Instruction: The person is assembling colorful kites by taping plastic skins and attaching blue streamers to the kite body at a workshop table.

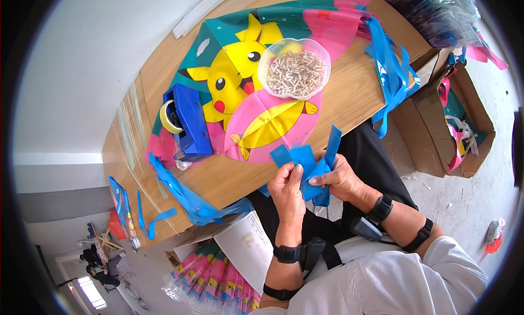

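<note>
My left hand (288, 194) pinches a folded blue strip (304, 159) of thin, ribbon-like material between thumb and fingers. From the other side my right hand (343, 180) grips the same strip, its thumb laid across the folds. Short ends stick up above both hands and one loop hangs below them. Both hands are over my lap, just off the table's near edge. Beyond them, a thin sheet (273, 130) in green and pink with a yellow cartoon figure lies spread on the wooden table (349, 105).
A clear bowl (267, 88) of small metallic pieces and a blue tape dispenser (192, 124) stand on the sheet. Blue strips (390, 69) drape over the right edge, more (188, 198) at the left. Cardboard boxes (431, 132) stand on the floor; packed pink bundles (215, 271) lie below left.
</note>
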